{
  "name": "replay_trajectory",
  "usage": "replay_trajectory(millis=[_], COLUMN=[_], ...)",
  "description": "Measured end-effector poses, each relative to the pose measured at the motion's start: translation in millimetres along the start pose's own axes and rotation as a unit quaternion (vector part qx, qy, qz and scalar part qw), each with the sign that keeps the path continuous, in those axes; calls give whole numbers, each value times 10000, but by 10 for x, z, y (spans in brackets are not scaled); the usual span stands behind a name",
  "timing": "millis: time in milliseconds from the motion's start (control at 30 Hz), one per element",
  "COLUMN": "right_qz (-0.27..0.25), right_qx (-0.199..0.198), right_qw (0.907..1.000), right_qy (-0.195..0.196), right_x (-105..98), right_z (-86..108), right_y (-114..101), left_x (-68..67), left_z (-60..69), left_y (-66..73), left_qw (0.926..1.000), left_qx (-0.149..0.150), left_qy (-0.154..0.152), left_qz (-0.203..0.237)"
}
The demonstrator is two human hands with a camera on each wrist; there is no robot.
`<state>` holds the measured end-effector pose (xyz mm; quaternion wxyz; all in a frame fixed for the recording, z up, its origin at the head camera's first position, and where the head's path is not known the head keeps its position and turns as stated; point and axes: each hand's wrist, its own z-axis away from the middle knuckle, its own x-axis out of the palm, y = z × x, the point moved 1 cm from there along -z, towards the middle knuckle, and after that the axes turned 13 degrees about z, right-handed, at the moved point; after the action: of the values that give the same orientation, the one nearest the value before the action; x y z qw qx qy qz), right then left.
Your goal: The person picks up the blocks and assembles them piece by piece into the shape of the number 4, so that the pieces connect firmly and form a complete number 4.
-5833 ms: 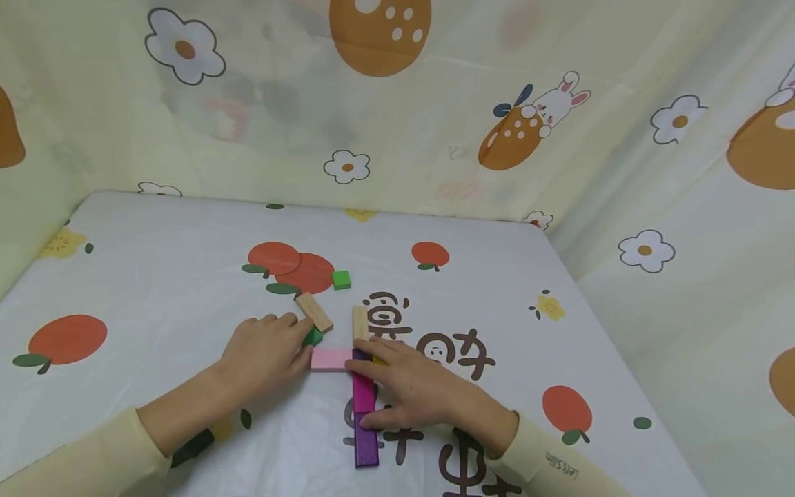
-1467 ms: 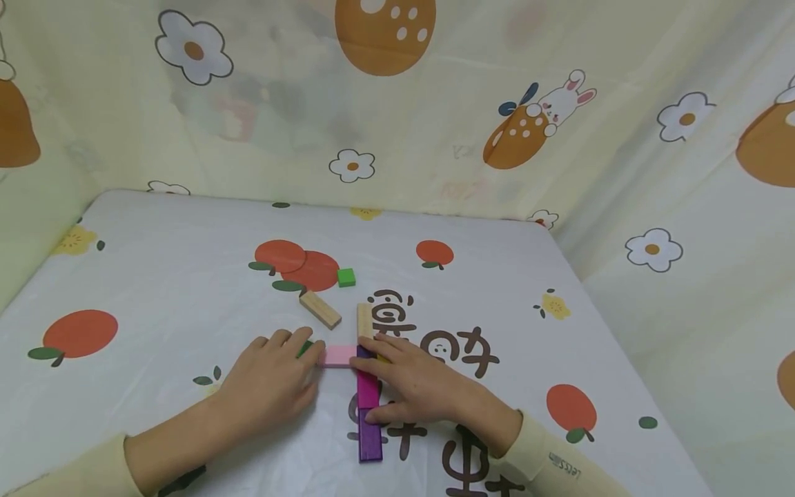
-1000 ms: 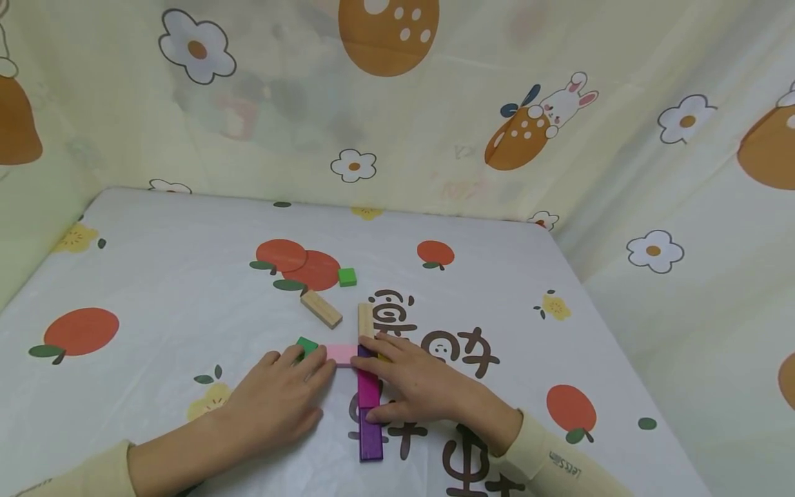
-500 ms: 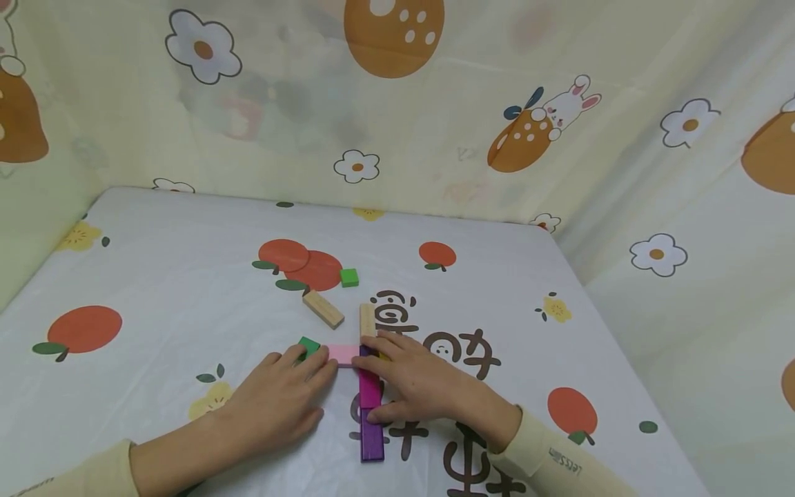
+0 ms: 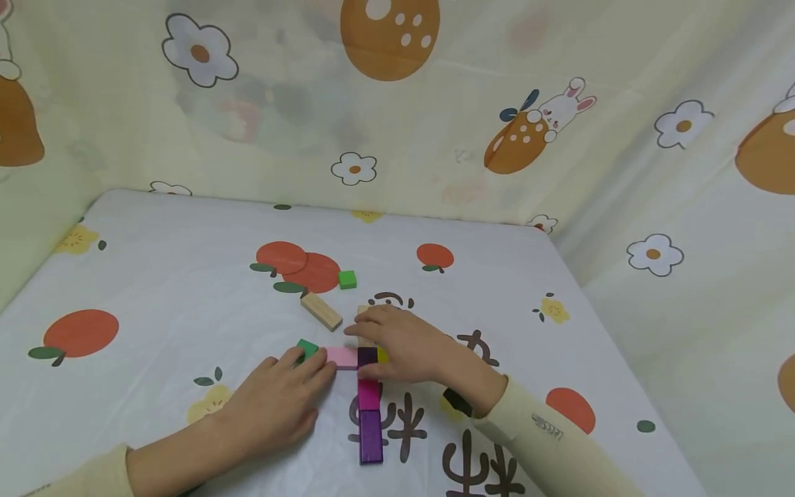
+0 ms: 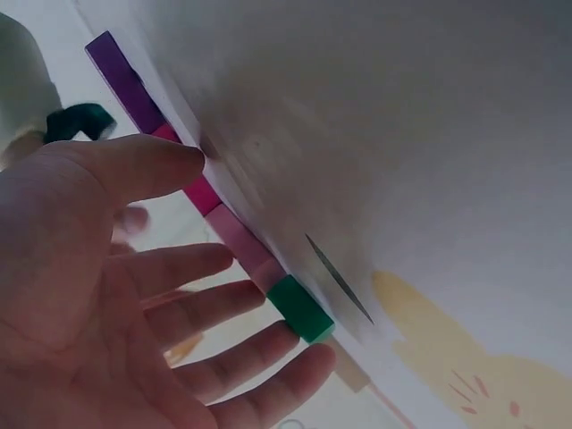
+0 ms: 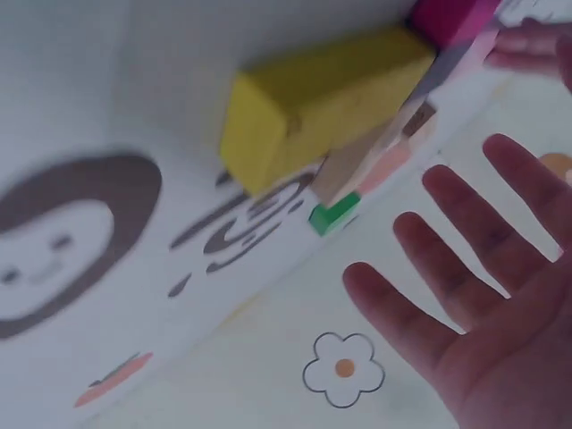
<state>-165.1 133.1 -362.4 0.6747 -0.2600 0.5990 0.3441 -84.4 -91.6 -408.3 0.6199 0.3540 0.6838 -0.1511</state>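
Note:
My left hand [image 5: 279,397] rests its fingertips on the dark green block [image 5: 306,348] and the near left end of the pink block [image 5: 341,357], fingers only slightly bent. The pink block meets a straight row: dark purple block [image 5: 368,355], magenta block [image 5: 369,395] and purple block [image 5: 370,437]. At the row's far end, a plain wooden block [image 5: 366,341] is mostly covered by my right hand [image 5: 404,344]. That hand hovers with spread fingers and grips nothing. A yellow block [image 7: 331,98] lies on the row's right side, largely hidden in the head view.
A loose plain wooden block [image 5: 321,312] lies slantwise beyond the green one. Farther back is a small light green block [image 5: 347,279]. The white tablecloth [image 5: 186,276] has printed fruit and lettering, and a patterned curtain [image 5: 279,124] hangs behind the table.
My right hand has lifted off the row and shifted toward its far end, uncovering the magenta and purple blocks. Since the oldest frame, the loose wooden block has turned slightly. The left hand stays beside the pink block.

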Motion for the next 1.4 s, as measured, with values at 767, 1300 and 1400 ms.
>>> replay_trajectory(millis=[767, 1300, 1400], right_qz=[96, 202, 189], right_qx=[536, 575, 561], right_qw=[9976, 9940, 9934], right_qy=[-426, -913, -978], right_x=[-184, -182, -167], right_z=[-861, -1204, -1226], right_y=[58, 33, 32], left_x=[-16, -32, -37], left_z=[-19, -13, -17], left_y=[27, 20, 26], left_qw=[9999, 9996, 9995], left_qx=[-68, -159, -172], left_qy=[-39, -228, -250], left_qz=[-107, -5, 26])
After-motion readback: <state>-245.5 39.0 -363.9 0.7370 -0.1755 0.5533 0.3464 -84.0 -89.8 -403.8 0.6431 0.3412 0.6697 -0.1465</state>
